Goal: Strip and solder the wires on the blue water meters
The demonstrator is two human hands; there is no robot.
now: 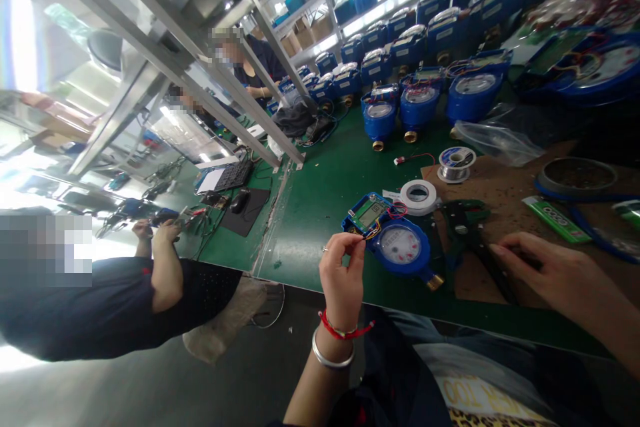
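A blue water meter lies on the green bench in front of me, its small display and circuit board uncovered. My left hand is at the board's near edge, thumb and forefinger pinched on thin wires that run out of the meter. To the right, my right hand is closed, its fingertips together beside the handles of black and green crimping pliers. Whether those fingertips touch the pliers or hold something small cannot be made out. A roll of white tape sits just behind the meter.
A solder spool, a red wire with a connector and a green packet lie nearby. Several blue meters stand in rows behind. A metal post rises at left; a co-worker sits beyond.
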